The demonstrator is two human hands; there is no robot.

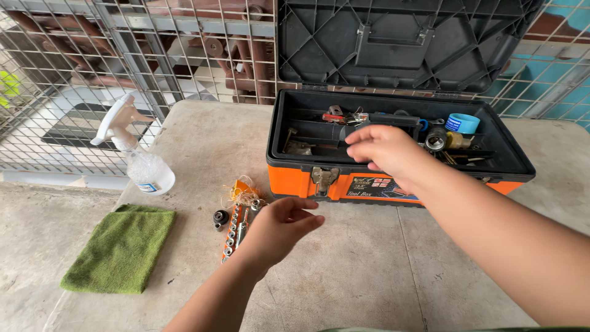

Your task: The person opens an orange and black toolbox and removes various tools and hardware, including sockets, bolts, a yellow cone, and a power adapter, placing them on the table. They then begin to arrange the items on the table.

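Both hands empty, fingers loosely apart — right hand [384, 150] over ribbed orange toolbox [344, 184] (lid up), left hand [279, 227] by socket rail [235, 233]

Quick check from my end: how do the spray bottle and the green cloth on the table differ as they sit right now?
The spray bottle stands upright, clear-bodied with a pale trigger head; the green cloth lies flat, folded into a rectangle. The bottle sits farther from the camera, near the wire mesh; the cloth is nearer, by the table edge. The cloth covers more table than the bottle's base. Both sit left of the left hand, untouched.
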